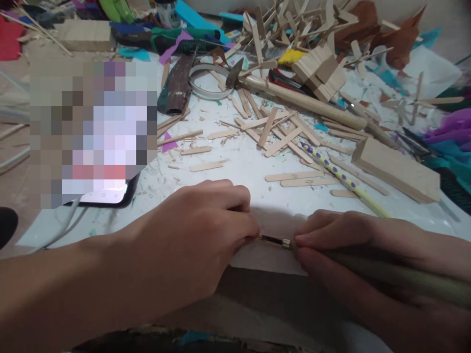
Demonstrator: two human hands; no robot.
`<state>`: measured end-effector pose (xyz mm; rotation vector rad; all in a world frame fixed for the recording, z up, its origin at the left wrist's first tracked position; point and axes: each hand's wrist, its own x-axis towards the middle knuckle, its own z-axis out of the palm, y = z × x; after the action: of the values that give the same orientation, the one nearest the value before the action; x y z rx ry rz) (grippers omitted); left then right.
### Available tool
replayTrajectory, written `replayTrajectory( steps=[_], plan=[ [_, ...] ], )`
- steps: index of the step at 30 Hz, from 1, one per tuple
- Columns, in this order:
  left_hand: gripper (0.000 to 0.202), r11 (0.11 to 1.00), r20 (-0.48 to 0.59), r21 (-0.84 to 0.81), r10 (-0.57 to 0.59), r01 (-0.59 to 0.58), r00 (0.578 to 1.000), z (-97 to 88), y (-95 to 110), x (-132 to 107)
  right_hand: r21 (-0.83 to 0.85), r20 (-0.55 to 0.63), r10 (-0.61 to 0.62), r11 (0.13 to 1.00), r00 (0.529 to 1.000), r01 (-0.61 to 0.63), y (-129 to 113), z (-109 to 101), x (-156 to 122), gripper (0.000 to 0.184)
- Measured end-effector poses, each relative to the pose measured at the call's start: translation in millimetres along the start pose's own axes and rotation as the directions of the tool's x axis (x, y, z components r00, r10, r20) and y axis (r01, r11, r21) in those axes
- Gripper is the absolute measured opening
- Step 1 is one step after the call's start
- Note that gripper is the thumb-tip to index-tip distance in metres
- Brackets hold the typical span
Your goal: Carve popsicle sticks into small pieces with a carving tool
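My left hand (191, 235) is curled into a loose fist at the near edge of the white work surface (239, 171), its fingertips pressing down something small that I cannot make out. My right hand (331, 240) grips a long greenish tool handle (397, 277) whose metal tip (274, 240) points left and meets the left fingertips. Both hands rest over a pale block (272, 260) at the table edge.
Loose wooden craft sticks (279, 142) and shavings cover the surface. A dotted yellow pencil (342, 179), a wooden block (397, 169), a long dowel (305, 103), a metal ring (209, 81), coloured paper scraps and a phone (110, 196) on a cable lie around.
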<state>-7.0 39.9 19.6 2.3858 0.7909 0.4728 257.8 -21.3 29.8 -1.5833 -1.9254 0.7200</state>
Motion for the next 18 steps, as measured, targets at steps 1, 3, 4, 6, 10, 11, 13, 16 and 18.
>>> replayTrajectory(
  steps=[1, 3, 4, 6, 10, 11, 13, 16, 18],
  plan=[
    [0.035, 1.0, -0.012, 0.0, 0.012, -0.012, 1.0, 1.0, -1, 0, -0.005, -0.008, 0.012, 1.0, 1.0, -0.012, -2, 1, -1, 0.021],
    [0.036, 0.999, -0.038, -0.003, 0.033, -0.033, 0.999, 3.2, -2, 0, -0.009, -0.025, 0.018, 1.0, 1.0, -0.019, -4, 2, -2, 0.021],
    [0.036, 0.999, -0.045, -0.005, 0.039, -0.04, 0.998, 4.0, -2, 0, -0.005, -0.021, 0.013, 1.0, 1.0, -0.013, -4, 3, -1, 0.021],
    [0.036, 1.0, -0.037, 0.008, 0.028, -0.027, 0.999, 4.4, -3, 0, -0.012, -0.002, -0.008, 1.0, 1.0, 0.008, -3, 2, 3, 0.025],
    [0.038, 1.0, -0.016, -0.01, 0.014, -0.014, 1.0, 1.8, -2, 1, 0.03, 0.102, 0.063, 0.997, 0.993, -0.067, 3, -2, 12, 0.036],
    [0.039, 1.0, -0.016, -0.019, 0.015, -0.016, 1.0, 1.0, -2, 1, 0.084, 0.115, 0.092, 0.991, 0.989, -0.102, 4, -3, 13, 0.037],
    [0.04, 1.0, -0.011, -0.02, -0.003, 0.003, 1.0, -0.1, -2, 1, 0.213, 0.099, 0.152, 0.962, 0.983, -0.171, 4, -4, 14, 0.036],
    [0.038, 1.0, -0.005, -0.014, -0.024, 0.024, 1.0, -1.1, 0, 2, 0.266, 0.037, 0.187, 0.945, 0.982, -0.19, 1, -3, 14, 0.029],
    [0.036, 1.0, -0.002, -0.016, -0.022, 0.022, 1.0, -1.5, 2, 2, 0.214, 0.021, 0.151, 0.965, 0.988, -0.152, 0, -3, 13, 0.026]
  ],
)
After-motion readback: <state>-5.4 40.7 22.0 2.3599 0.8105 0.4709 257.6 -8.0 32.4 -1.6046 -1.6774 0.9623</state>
